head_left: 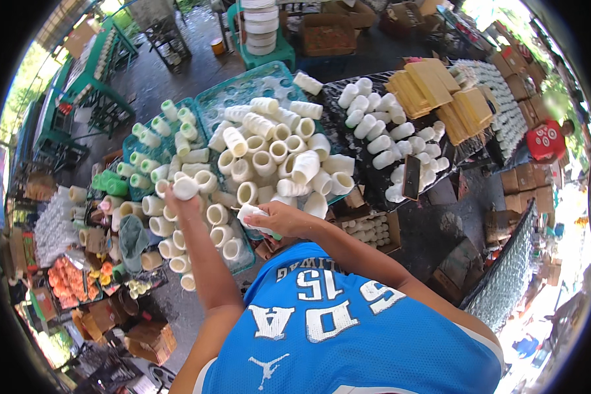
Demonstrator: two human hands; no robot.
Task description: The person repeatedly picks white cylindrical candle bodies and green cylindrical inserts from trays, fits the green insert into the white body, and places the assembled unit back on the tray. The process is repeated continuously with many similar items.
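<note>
The left hand (186, 204) grips a white piece (185, 188) whose round end faces up; the piece covers most of the fingertips, so their exact hold is hard to see. The right hand (277, 219) pinches a white roll (250, 214) between thumb and fingers, the hand hiding part of it. A green bit (277, 236) shows beneath this hand; what it belongs to cannot be told.

Both held pieces are above the near part of the teal trays (224, 96), the left one among the tubes (259, 125), the right one by the trays' near right edge. The tubes are heaped several deep toward the far right corner, hiding much of the tray below; many turn open ends to view, while the bottom ones are mostly covered. Pale green pieces (169, 109) stand or lean along the left edge, partly overlapping.

To the right, a black-covered tabletop (335, 133) carries white cylinders (379, 144), with a phone (411, 177) leaning on those at its near edge. Yellow slabs (417, 94) are stacked toward its far edge.

The upper edge cuts off a stack of white rolls (261, 26) on a green chair (284, 52). The blue jersey (348, 315) partly blocks the lower view.
</note>
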